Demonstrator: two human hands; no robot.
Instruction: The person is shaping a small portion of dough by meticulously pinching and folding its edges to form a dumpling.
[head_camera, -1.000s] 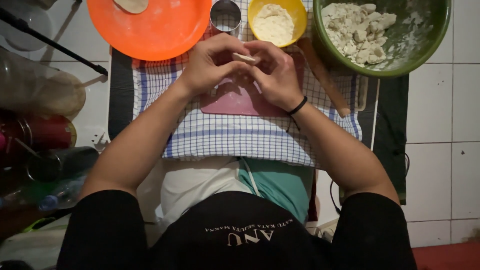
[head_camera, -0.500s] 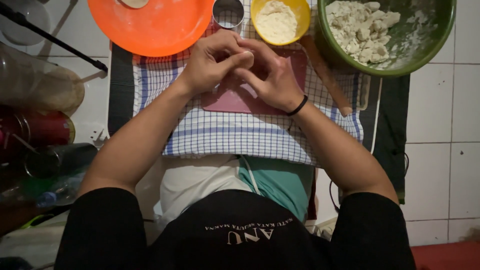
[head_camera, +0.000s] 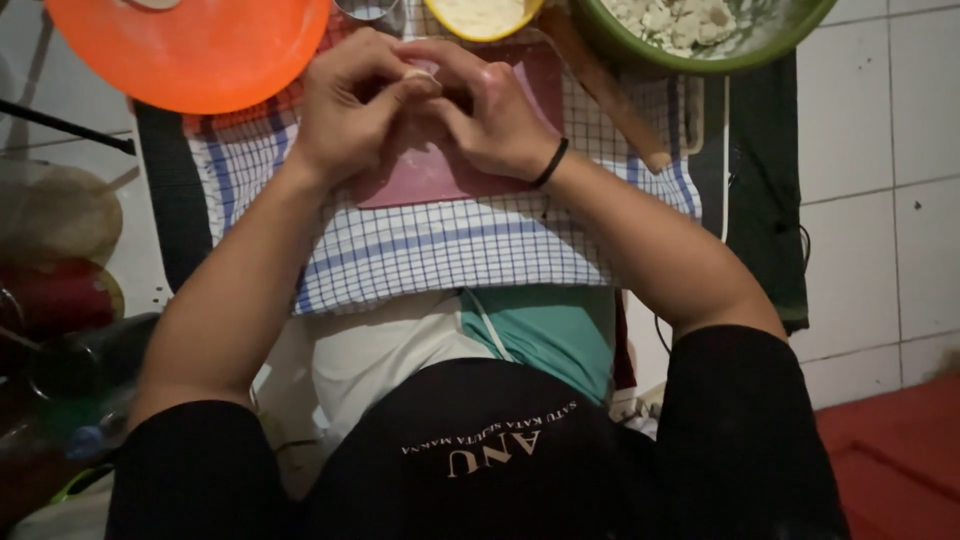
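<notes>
Where both hands meet over the dull pink cutting board (head_camera: 440, 170), a small pale piece of dough (head_camera: 420, 73) sits pinched between them. Left hand (head_camera: 350, 110) and right hand (head_camera: 490, 120) are curled nearly closed, fingertips on the dough from either side. Its long axis cannot be told. Both hands equally near. Board lies on a blue-checked white cloth (head_camera: 450, 250).

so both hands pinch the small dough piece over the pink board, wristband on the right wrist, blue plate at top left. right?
Not quite: the plate at top left is orange, not blue, as the head view shows. The rest holds: the left hand and right hand pinch the small dough piece over the pink board, with the black wristband on the right wrist.
</notes>
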